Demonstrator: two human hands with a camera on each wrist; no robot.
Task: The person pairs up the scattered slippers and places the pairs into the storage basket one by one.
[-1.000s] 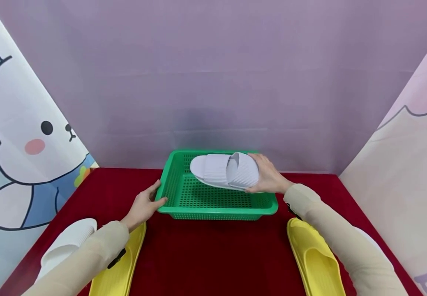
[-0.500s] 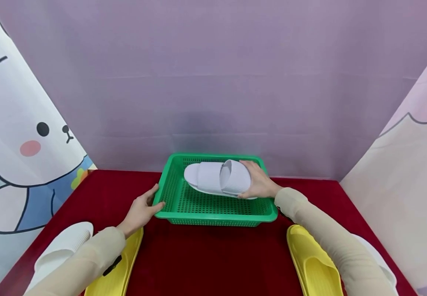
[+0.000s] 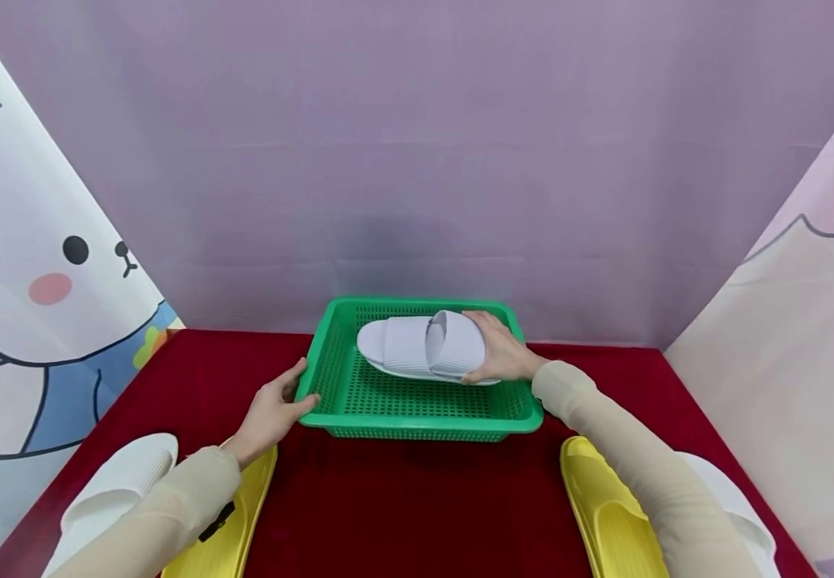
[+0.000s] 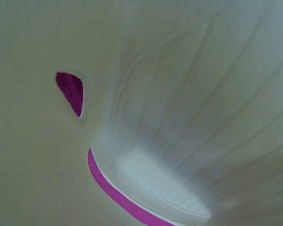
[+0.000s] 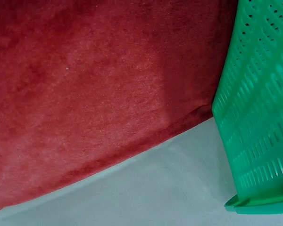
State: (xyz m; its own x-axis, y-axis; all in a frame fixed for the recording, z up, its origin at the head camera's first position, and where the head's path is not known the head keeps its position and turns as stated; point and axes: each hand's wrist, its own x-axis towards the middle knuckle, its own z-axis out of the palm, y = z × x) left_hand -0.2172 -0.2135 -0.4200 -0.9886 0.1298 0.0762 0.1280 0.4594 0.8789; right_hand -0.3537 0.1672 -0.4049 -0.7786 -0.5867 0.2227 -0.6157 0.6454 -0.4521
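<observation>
In the head view my right hand (image 3: 499, 349) grips the right end of white slide slippers (image 3: 405, 345). Two ribbed straps show on them, and they lie level within the green plastic basket (image 3: 417, 423). Whether they touch its floor I cannot tell. My left hand (image 3: 268, 413) holds the basket's left rim, thumb over the edge and fingers along the outer side. The right wrist view shows the basket's perforated wall (image 5: 259, 103) but no hand. A pale ribbed surface (image 4: 193, 103) fills much of the left wrist view, too close to make out fully.
A white slipper (image 3: 124, 482) and a yellow slipper (image 3: 243, 514) lie at the left, partly under my forearm. Another yellow slipper (image 3: 608, 502) and white slipper (image 3: 738, 502) lie at the right. Red cloth (image 3: 417, 514) covers the table; a lilac backdrop (image 3: 417, 160) stands behind.
My right hand has moved the white slippers slightly left and lower into the basket. My left hand stays at the basket's left rim. The head view has shifted slightly.
</observation>
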